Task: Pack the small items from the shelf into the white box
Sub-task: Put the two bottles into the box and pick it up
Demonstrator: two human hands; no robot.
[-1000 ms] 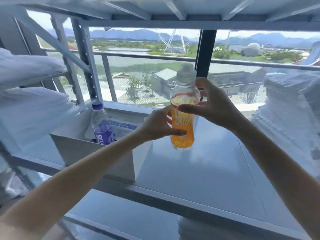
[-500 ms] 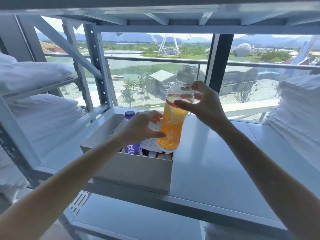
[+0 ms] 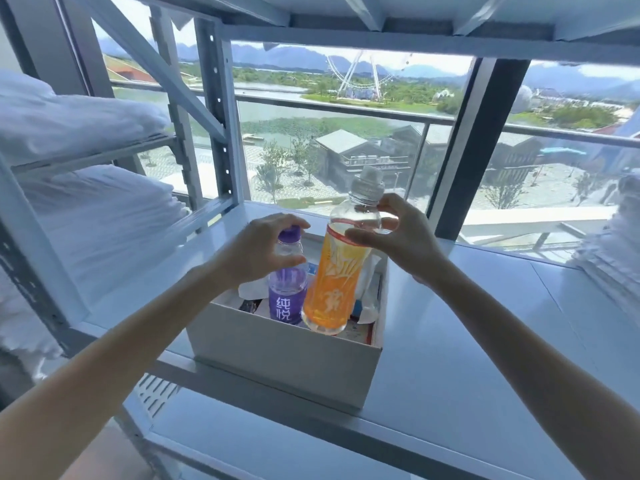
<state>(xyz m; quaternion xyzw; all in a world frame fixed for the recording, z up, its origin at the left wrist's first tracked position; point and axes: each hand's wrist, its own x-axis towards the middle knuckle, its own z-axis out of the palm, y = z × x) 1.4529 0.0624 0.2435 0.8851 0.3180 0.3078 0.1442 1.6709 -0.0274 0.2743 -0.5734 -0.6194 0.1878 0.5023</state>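
The white box (image 3: 284,362) stands open on the metal shelf (image 3: 467,358), in front of me. An orange drink bottle (image 3: 334,289) with a grey cap is upright with its base inside the box, and my right hand (image 3: 391,237) grips its upper part. Beside it on the left stands a purple-labelled water bottle (image 3: 287,292), also in the box. My left hand (image 3: 259,251) curls around that bottle's neck and purple cap. White packets (image 3: 369,299) and other small items lie in the box, partly hidden by the bottles.
Folded white bedding (image 3: 86,216) fills the rack shelves at left. A stack of white towels (image 3: 613,251) sits at the right edge. A shelf upright (image 3: 221,116) stands behind the box, another shelf deck is overhead, and a window lies beyond.
The orange bottle has moved left and down from above the shelf into the box. My left hand let go of it and went to the purple bottle. The view came closer.
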